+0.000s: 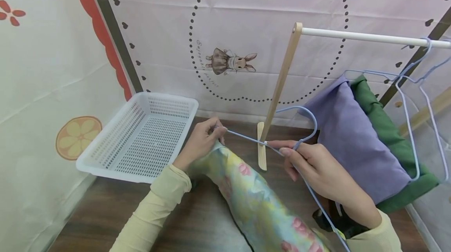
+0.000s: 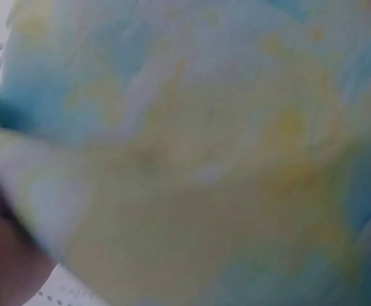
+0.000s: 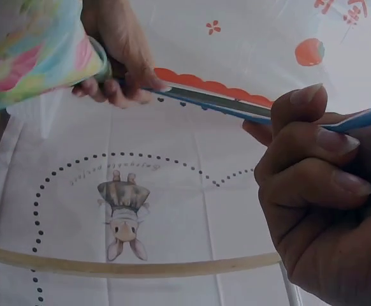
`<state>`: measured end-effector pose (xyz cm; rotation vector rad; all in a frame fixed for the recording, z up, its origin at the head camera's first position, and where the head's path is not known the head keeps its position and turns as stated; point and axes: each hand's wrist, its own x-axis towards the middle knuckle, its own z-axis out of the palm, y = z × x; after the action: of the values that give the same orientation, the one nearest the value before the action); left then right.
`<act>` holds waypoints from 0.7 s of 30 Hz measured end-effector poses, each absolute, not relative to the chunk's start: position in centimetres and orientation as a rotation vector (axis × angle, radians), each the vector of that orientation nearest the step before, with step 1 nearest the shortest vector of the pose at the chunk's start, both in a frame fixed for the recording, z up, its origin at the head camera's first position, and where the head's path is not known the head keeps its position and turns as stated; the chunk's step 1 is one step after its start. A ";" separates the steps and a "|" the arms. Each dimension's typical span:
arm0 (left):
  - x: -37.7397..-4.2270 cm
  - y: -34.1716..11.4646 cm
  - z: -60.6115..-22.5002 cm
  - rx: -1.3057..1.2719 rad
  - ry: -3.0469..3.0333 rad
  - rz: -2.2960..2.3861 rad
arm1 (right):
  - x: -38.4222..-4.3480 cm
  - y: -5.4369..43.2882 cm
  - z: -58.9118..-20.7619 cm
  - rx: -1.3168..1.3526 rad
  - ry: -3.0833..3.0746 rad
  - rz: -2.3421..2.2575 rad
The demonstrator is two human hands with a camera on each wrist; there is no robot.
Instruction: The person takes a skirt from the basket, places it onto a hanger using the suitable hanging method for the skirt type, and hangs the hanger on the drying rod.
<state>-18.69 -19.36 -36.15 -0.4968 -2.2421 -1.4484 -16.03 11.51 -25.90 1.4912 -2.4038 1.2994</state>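
A light-blue clothes hanger [image 1: 246, 137] slants between my two hands, its curved hook up. My right hand [image 1: 317, 167] grips it just below the hook, fingers curled around it in the right wrist view. My left hand [image 1: 201, 142] pinches the hanger's far end together with the edge of a flower-printed cloth [image 1: 260, 193]. The cloth, yellow, blue and pink, hangs down from there toward me. In the left wrist view the cloth [image 2: 192, 166] fills nearly everything, blurred, and hides most of the left hand.
A white perforated basket [image 1: 141, 138] stands at the left on the dark wooden table [image 1: 105, 205]. Behind my right hand rises a wooden rack post [image 1: 283, 75] carrying a white rail [image 1: 359, 37]. Purple cloth [image 1: 352, 142] and green cloth [image 1: 380, 126] hang at the right on blue hangers.
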 end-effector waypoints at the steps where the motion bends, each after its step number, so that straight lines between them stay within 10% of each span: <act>1: -18.7 -19.3 -36.1 -0.476 -2.202 -1.458 | -16.1 11.5 -25.9 1.510 -2.396 1.303; 21: -14.8 -21.1 -33.6 -0.136 -1.764 -1.579 | -15.1 18.7 -25.6 1.403 -2.641 0.848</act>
<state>-14.84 -21.09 -33.59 -0.1358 -1.7637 -1.5788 -15.14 18.72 -25.59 1.4034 -2.6410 0.8482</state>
